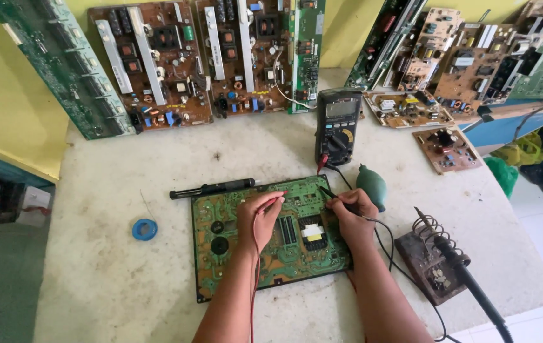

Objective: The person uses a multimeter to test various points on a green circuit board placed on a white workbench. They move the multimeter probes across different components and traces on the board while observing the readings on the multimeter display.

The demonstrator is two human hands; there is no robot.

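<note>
— Right, where does the work stand?
— Probing. On the rough pale bench (pixel 125 279) a flat green circuit board (pixel 265 235) lies under both hands. The left hand (pixel 257 219) pinches the thin red probe (pixel 276 198), its grip closed on it; the right hand (pixel 351 213) grasps the black probe (pixel 330 192).
— And beyond the grips?
— A dark boxy multimeter (pixel 338 127). I'd judge steady tips on the solder pads matter next.

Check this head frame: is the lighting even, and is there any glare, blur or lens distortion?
Head view: soft, even daylight with faint shadows under the left hand and right hand; no strong glare on the green board or meter; centre sharp; wide-angle bending tilts the boards leaning at the edges; floor at right slightly overexposed.
</note>
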